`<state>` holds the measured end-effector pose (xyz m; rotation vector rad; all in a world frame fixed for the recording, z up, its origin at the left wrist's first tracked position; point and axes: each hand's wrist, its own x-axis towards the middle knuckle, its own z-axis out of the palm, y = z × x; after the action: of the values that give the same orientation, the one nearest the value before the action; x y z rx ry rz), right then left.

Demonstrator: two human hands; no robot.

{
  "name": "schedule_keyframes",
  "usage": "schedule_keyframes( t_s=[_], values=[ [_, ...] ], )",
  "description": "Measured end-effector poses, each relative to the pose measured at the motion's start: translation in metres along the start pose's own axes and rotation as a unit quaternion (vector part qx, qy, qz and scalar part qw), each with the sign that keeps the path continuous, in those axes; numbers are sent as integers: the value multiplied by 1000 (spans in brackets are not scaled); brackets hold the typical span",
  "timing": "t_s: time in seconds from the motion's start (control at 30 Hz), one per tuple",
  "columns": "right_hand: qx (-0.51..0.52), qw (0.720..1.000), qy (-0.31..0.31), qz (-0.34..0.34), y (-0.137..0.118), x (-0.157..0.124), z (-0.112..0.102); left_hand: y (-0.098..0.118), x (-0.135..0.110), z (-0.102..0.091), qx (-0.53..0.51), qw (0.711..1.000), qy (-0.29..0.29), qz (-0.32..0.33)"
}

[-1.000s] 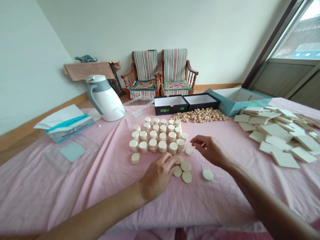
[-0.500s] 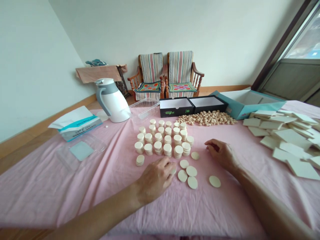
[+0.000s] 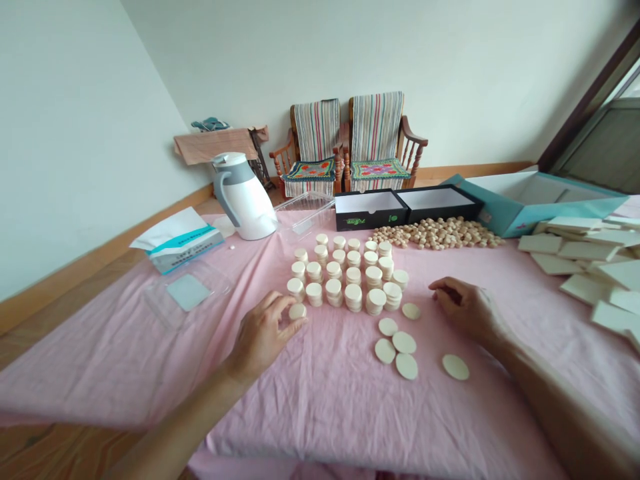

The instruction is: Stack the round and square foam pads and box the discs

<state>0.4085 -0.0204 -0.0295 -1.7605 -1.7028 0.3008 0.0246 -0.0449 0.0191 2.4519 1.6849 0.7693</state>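
Note:
My left hand (image 3: 265, 327) has its thumb and fingers closed around the rim of a pale round wooden disc (image 3: 297, 311) at the top of a short stack. That stack stands at the front left of several rows of stacked wooden discs (image 3: 353, 295). My right hand (image 3: 463, 307) rests on the cloth with loosely bent fingers and nothing visible in them. Between the hands lie several loose discs (image 3: 404, 343), and a single loose disc (image 3: 411, 311) is closest to my right fingertips. Another disc (image 3: 455, 367) lies nearer to me.
Small wooden beads (image 3: 445, 233) are heaped behind the stacks, before black boxes (image 3: 367, 219). A teal box (image 3: 540, 210) and piled square boards (image 3: 590, 267) occupy the right. On the left stand a white jug (image 3: 247, 207), a tissue pack (image 3: 183, 247) and a clear plastic lid (image 3: 185, 297).
My left hand has moved left from beside the loose discs to the short front-left stack, carrying a disc. The view has turned slightly left. My right hand stays resting on the cloth.

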Motion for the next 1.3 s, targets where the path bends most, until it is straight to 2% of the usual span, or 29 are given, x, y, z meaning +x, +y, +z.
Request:
schedule_keyframes(
  t_s=[0.2, 0.53, 1.03, 1.2, 1.27, 1.3],
  values=[
    [11, 1000, 8, -6, 2, 1, 3, -1, 1, 3, 23, 1000, -8, 14],
    [12, 999, 16, -29, 4, 0, 4, 5, 5, -2, 37, 997, -65, -10],
    [-17, 997, 17, -67, 10, 1, 7, 4, 4, -2, 67, 995, -69, -23],
    [-22, 997, 14, -67, 4, 2, 4, 16, 1, -8, 72, 997, -11, 32],
    [-20, 998, 16, -64, 2, 2, 3, 31, 1, -8, 20, 997, -19, 79],
    [-20, 998, 16, -64, 1, 3, 3, 40, 2, -6, -16, 994, -43, 102]
  ],
)
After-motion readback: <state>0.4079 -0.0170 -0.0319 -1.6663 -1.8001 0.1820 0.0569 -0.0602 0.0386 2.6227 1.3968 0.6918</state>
